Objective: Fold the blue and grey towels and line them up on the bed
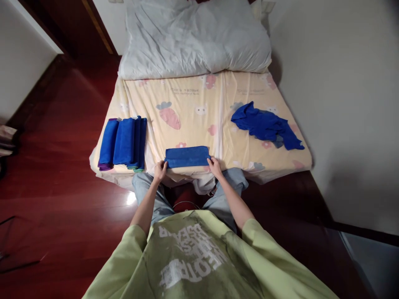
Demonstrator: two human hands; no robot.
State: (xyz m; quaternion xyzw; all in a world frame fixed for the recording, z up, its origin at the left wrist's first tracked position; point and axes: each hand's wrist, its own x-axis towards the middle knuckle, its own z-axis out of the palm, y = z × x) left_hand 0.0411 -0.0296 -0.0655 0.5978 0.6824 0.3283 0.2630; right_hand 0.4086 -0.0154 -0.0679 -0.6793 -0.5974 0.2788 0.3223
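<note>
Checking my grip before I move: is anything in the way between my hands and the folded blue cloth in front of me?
Nothing visible is: your left hand and right hand hold the folded blue cloth at its opposite ends.

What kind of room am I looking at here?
Probably a bedroom: there's a bed with a carrot-print sheet, and bulky pale bedding lies across its far end.

My forearms (236, 201) reach forward, converging, to the near edge of the bed (193, 97). Left hand (160, 170) and right hand (215, 167) apart, both in a pinch grip.
</note>
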